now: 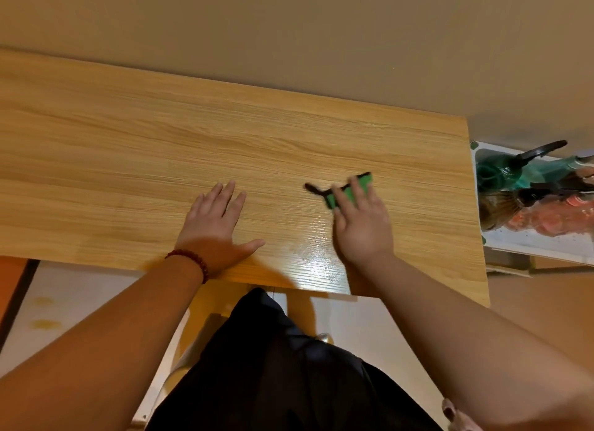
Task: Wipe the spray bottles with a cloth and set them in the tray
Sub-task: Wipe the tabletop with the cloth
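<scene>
Right hand (360, 218) flat, pressed green cloth (352, 191) onto table (128, 141) beside tray (530, 249), left hand (218, 225) flat farther off; saw spray bottles (511, 173) in tray, judged wiping done, cloth release next.

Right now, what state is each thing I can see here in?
Left hand: open, flat on the table.
Right hand: open, pressing flat on the cloth.
Cloth: green, lying on the table under the right hand.
Spray bottles: lying in the tray, no hand on them.
Tray: beside the table's right end.
Bracelet: on the left wrist.
</scene>
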Tool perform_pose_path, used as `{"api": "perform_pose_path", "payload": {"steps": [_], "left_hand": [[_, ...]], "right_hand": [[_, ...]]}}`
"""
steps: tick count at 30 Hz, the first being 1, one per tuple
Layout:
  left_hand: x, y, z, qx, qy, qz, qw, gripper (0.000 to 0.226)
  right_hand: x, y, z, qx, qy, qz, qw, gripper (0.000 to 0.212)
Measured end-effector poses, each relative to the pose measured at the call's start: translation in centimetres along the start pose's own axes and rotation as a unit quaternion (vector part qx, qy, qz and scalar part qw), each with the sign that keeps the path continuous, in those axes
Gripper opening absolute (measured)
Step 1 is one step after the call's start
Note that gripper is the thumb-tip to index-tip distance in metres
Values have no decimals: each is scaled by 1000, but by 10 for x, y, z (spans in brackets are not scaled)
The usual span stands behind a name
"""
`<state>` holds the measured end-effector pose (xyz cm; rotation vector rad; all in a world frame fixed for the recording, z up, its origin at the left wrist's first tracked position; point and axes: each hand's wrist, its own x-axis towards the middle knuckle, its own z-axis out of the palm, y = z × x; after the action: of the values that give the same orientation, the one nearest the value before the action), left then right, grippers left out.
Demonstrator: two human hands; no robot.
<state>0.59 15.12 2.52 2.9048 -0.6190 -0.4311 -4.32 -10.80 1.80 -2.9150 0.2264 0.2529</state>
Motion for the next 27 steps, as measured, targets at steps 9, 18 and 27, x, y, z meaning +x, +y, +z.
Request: {"api": "perform_pose_path", "payload": {"steps": [9, 18, 27], "left_hand": [[5, -53, -11, -9, -7, 1, 1000, 106], [25, -79, -20, -14, 5, -44, 999, 94], [61, -7, -27, -114, 8, 55, 992, 69]], "right_hand": [[16, -125, 22, -44, -104, -260, 959, 56], [87, -123, 5, -17, -66, -91, 994, 51], [30, -61, 6, 188, 33, -69, 979, 46]]}}
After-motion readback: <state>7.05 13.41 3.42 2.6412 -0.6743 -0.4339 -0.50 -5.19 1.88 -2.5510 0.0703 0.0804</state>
